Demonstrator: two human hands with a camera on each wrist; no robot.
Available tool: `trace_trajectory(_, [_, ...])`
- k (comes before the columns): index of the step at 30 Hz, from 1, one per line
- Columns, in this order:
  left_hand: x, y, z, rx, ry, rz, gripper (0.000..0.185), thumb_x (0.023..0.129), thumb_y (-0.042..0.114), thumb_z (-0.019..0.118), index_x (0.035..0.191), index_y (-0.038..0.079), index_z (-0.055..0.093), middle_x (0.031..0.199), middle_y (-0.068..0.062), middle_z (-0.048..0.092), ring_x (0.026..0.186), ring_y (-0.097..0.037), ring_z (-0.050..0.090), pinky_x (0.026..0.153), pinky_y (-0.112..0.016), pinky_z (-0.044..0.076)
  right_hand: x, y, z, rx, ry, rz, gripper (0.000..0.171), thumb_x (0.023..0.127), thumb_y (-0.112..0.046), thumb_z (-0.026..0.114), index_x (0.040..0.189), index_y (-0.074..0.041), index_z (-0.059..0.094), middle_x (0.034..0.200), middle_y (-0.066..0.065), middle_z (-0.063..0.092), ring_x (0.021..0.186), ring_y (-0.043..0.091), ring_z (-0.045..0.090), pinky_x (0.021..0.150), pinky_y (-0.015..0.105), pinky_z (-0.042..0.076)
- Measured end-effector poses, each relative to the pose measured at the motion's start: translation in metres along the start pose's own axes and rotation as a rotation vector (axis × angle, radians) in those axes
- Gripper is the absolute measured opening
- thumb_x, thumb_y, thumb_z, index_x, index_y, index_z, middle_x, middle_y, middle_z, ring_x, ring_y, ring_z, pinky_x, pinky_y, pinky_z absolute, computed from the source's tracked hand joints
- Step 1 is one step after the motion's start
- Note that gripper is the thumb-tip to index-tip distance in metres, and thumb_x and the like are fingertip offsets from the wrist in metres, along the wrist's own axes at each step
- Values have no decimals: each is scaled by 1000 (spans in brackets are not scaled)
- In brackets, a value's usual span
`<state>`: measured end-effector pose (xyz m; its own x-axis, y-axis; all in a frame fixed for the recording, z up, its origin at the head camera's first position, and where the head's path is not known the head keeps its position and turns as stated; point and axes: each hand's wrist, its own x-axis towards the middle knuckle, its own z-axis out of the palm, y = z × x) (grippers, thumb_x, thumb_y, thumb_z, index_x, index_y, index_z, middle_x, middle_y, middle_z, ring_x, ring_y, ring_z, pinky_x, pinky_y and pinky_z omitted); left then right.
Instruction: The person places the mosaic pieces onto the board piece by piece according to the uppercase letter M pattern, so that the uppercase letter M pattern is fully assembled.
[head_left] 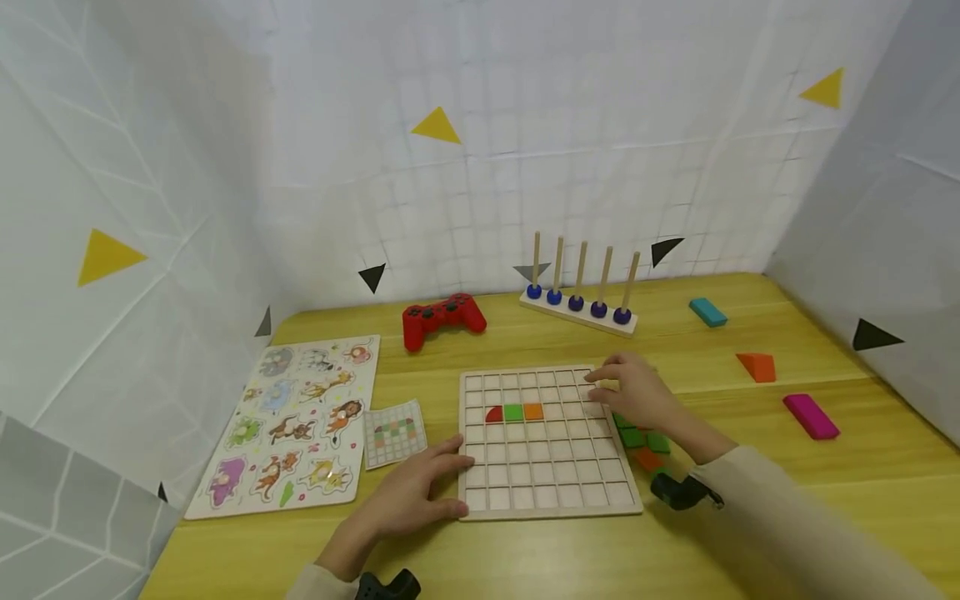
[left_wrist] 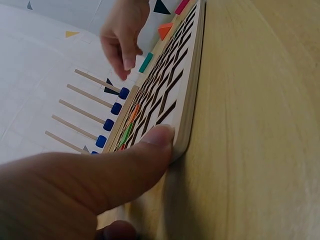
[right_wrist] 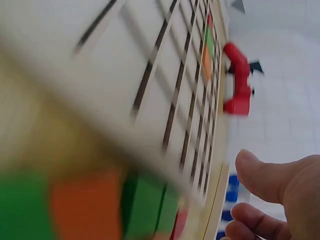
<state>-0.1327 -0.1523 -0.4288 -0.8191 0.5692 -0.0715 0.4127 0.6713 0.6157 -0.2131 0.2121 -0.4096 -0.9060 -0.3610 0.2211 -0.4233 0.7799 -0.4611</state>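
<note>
Steadying the square pale wooden grid board [head_left: 547, 442] lying flat on the yellow wooden table [head_left: 750, 517], left hand [head_left: 420, 492] pressing its near left corner, thumb on the edge. Hovering over the far right corner, right hand [head_left: 637, 392] loosely curled, holding nothing visible. Partly hiding behind that wrist, green and orange tiles [head_left: 643, 442], blurring in the right wrist view.

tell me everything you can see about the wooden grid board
The wooden grid board is a pale, square tray of small square cells, lying flat on the yellow table. Three cells in one row hold a red piece, a green piece and an orange piece; the rest look bare. The left hand presses its near left edge; the right hand hovers over its far right corner.
</note>
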Motion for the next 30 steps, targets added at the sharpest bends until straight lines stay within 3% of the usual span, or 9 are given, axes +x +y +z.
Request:
trace_trajectory(6, [-3,-2,0,15,3,2,59,87,45,71,137,17,58,159,-10,37,143,-36,40,113,-59,36,-16,24,-15,-12,-15,77,19,89,-12,71,104,-1,76,104,22,64,96,36,58,79,51,52])
trace_trajectory(16, [0,1,-1,13,1,19,59,87,47,70,136,17,58,159,-10,37,143,-36,40,112,-60,36,-28,35,-19,-37,-51,36,9,83,-10,76,91,-9,80,93,10,68,99,38,60,87,56,51])
trace_trajectory(21, [0,2,-1,7,-2,8,58,87,46,70,136,18,58,159,-8,37,143,-35,40,113,-59,36,-31,36,-19,-37,-67,11,8,82,-9,77,89,-11,80,87,4,63,84,22,58,80,49,54])
trace_trajectory(26, [0,2,-1,6,-2,8,58,87,46,71,136,18,58,159,-9,37,143,-35,40,112,-59,36,-33,40,-17,-37,-74,0,8,81,-10,78,88,-12,80,84,1,63,78,12,52,83,48,54])
trace_trajectory(30, [0,1,-1,8,0,12,59,87,47,70,136,18,59,159,-9,37,143,-36,41,112,-59,36,-36,44,-18,-42,-74,4,7,81,-11,78,88,-13,80,84,0,63,77,11,51,69,31,49])
